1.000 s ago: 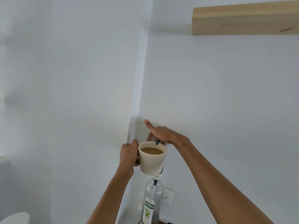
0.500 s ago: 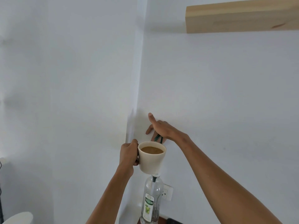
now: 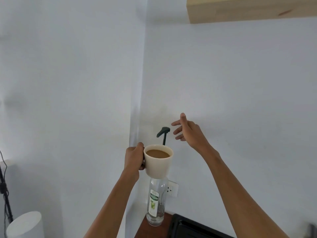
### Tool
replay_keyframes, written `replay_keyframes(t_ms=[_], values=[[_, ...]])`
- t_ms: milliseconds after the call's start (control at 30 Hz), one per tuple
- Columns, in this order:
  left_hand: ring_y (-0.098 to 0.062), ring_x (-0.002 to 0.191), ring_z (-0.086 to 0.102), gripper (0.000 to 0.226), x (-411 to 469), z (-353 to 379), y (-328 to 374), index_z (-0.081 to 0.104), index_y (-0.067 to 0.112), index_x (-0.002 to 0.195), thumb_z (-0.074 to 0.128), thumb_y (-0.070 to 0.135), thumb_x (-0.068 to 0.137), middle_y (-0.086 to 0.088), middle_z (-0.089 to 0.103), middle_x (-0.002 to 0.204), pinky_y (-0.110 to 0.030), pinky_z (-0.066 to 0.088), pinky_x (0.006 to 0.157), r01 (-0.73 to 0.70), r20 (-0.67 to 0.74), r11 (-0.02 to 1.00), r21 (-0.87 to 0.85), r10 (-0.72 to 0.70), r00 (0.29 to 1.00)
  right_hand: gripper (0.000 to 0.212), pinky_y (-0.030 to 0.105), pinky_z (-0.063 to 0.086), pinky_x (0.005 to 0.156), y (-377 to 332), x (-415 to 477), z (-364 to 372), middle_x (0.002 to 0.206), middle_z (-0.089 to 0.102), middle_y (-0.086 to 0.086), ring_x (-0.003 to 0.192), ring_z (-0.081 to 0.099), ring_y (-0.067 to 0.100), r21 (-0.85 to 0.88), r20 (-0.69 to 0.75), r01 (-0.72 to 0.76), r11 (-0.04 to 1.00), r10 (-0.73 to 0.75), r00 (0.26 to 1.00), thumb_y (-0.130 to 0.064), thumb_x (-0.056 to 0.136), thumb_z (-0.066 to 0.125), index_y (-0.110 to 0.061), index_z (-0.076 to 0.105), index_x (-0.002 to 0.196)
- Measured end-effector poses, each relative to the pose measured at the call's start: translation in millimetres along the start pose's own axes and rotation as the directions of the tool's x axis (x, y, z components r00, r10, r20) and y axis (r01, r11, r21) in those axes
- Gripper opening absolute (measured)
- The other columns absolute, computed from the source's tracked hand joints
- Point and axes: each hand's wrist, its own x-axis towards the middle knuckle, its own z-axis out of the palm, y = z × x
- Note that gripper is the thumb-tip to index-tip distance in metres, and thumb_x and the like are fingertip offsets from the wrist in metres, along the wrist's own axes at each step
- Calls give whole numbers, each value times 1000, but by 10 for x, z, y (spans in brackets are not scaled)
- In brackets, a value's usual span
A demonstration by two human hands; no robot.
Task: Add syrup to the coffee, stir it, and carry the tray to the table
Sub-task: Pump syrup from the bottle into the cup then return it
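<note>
Against the white corner of the room, in the head view, the left hand [image 3: 134, 159] holds a cream mug [image 3: 158, 160] up in front of the camera. Its fingers are curled tight at the mug's left side, where the handle is hidden behind them, and the thumb rests near the rim. The mug is upright and filled with light brown coffee [image 3: 157, 153], whose surface sits a little below the rim.

Directly below the mug stands a clear glass syrup bottle [image 3: 156, 201] with a green and white label, upright on a dark brown counter [image 3: 151, 231]. The mug covers the bottle's neck. A dark green pump head [image 3: 163, 132] rises behind the mug's far rim, with its spout pointing left and down above the mug.

The right hand [image 3: 188, 133] hovers just to the right of the pump head, apart from it. Its fingers are spread and loosely bent, empty, with the thumb raised upward.

Behind the bottle a white wall socket [image 3: 172, 188] is fixed low on the wall. A black object [image 3: 188, 227] lies at the bottom edge, right of the bottle. A pale wooden shelf [image 3: 248, 9] crosses the upper right. At the lower left is a white rounded object [image 3: 25, 224], with black cables [image 3: 4, 189] beside it.
</note>
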Motion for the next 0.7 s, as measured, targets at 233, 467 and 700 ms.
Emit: replay_keyframes(t_ms=[233, 467, 700], values=[[-15, 40, 22, 39, -356, 249, -314, 34, 15, 51, 45, 14, 89, 0, 30, 45, -18, 18, 37, 39, 38, 999, 7, -39, 999, 69, 41, 59, 95, 354, -679, -238, 102, 76, 6, 95, 75, 23, 75, 48, -120, 990, 117, 992, -67, 101, 19, -26, 73, 113], [-16, 39, 27, 36, -741, 565, -703, 42, 11, 60, 49, 20, 94, -2, 34, 47, -17, 21, 36, 76, 63, 997, 7, -76, 995, 76, 31, 56, 100, 734, -1652, -415, 118, 74, -8, 108, 72, 10, 171, 220, -261, 950, 222, 950, -77, 91, 19, -33, 68, 130], [-14, 43, 34, 33, -1136, 883, -1186, 43, 16, 63, 45, 23, 95, 0, 40, 49, -18, 26, 33, 138, 119, 990, 0, -137, 983, 42, 38, 53, 107, 1178, -2420, -595, 132, 70, -10, 122, 67, 10, 203, 285, -334, 920, 271, 919, -56, 100, 54, -31, 67, 131]])
